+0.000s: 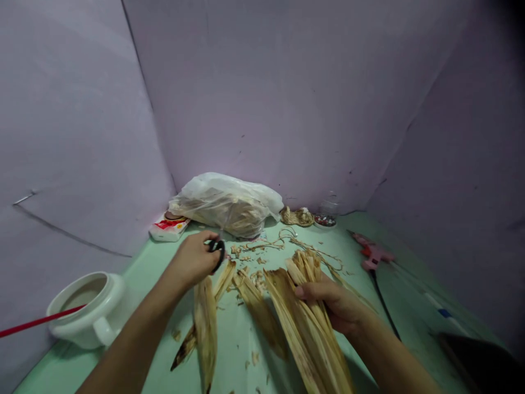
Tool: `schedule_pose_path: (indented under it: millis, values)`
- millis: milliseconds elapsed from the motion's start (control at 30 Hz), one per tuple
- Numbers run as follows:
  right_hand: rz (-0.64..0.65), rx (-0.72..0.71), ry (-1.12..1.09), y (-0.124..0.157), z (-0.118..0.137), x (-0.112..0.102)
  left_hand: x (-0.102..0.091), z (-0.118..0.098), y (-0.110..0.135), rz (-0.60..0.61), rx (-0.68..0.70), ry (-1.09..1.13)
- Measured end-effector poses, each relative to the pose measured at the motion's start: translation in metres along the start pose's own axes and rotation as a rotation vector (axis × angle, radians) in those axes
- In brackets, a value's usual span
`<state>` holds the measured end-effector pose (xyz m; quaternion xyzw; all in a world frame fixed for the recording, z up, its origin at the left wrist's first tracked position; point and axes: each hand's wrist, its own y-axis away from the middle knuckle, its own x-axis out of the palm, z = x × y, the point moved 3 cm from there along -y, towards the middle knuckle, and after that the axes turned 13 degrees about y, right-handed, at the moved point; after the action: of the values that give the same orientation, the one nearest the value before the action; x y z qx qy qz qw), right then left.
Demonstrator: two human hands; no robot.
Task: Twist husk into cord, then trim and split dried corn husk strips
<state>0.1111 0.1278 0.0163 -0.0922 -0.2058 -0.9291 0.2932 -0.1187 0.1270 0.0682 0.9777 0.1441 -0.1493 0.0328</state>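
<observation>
My left hand is closed around the black handles of a pair of scissors; their blades are hard to make out. My right hand grips a bundle of dried corn husks, thumb on top, fingers hidden underneath. The bundle hangs toward the front of the table, its cut ends pointing away from me. Loose on the table between my arms lie more husks, one long piece below my left hand and another beside the bundle. Small husk scraps are scattered behind and around them.
A clear plastic bag of dried material lies against the back wall, near a red-and-white packet. A white pot with a red stick stands left. At right are a pink glue gun with its cord, and a small dish.
</observation>
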Motion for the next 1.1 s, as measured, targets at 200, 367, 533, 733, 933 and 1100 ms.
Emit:
schedule_pose_path:
  millis: [200,367,533,733,933,1100]
  values:
    - [0.195,-0.034,0.027,-0.002,-0.005,0.009,0.068,0.007,0.032,0.333,-0.199,0.484]
    - [0.143,-0.142,0.105,-0.008,-0.005,0.016,0.076,0.014,0.035,0.189,-0.194,0.601]
    - [0.07,-0.134,0.157,-0.01,-0.007,0.019,0.076,0.013,0.036,0.16,-0.212,0.647]
    - [-0.129,-0.064,0.263,-0.01,-0.012,0.012,0.077,0.011,0.038,0.247,-0.158,0.56]
    - [-0.045,-0.04,0.212,-0.01,-0.015,0.018,0.074,0.016,0.034,0.102,-0.107,0.576]
    - [-0.011,-0.047,0.18,-0.011,-0.017,0.019,0.072,0.021,0.031,-0.005,-0.049,0.593]
